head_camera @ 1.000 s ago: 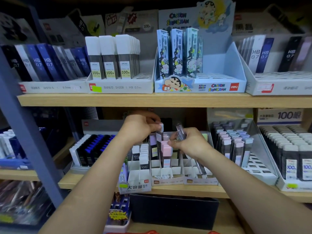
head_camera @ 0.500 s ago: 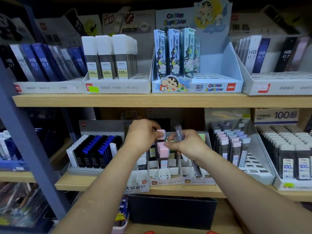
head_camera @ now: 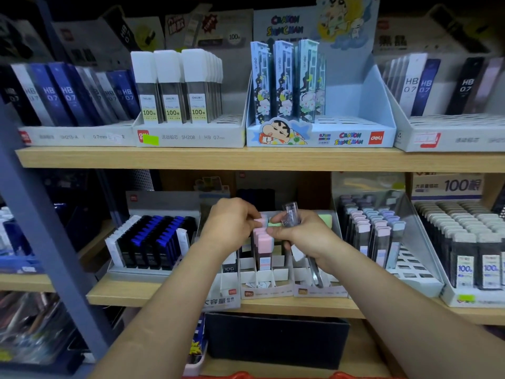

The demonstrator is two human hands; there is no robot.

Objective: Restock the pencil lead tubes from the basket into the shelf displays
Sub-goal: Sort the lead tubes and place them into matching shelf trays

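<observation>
Head view: both hands meet over the middle tray [head_camera: 269, 292] on the lower shelf [head_camera: 273, 306].
Pink tube [head_camera: 259, 221]: upright, pinched by its cap at the left fingers, just above and behind the pink row [head_camera: 264, 242] that stands in the tray.
Left hand [head_camera: 232, 224]: fingers curled onto that cap. A second ago it was higher and further back; it has since come down and in toward the right hand.
Right hand [head_camera: 306, 239]: fingers closed round a bundle of clear tubes [head_camera: 291, 214]. One end pokes up past the thumb and another trails down over the tray's front slots. It has hardly shifted.
Pink row: fills one column, caps touching front to back. It looks fuller than a second ago, though the hands hide its back end.
Meaning: the pink tube seems to be going down into its slot, so this placement is nearly done. The right hand's stock has yet to go in.
Risk: a nudge could tip the close-packed caps.
Neighbours: black-and-blue tubes [head_camera: 155, 242] in the tray to the left, pastel tubes [head_camera: 374, 236] in the one to the right.
Red rim [head_camera: 246, 375]: at the bottom edge, possibly the basket; too little shows to tell.
</observation>
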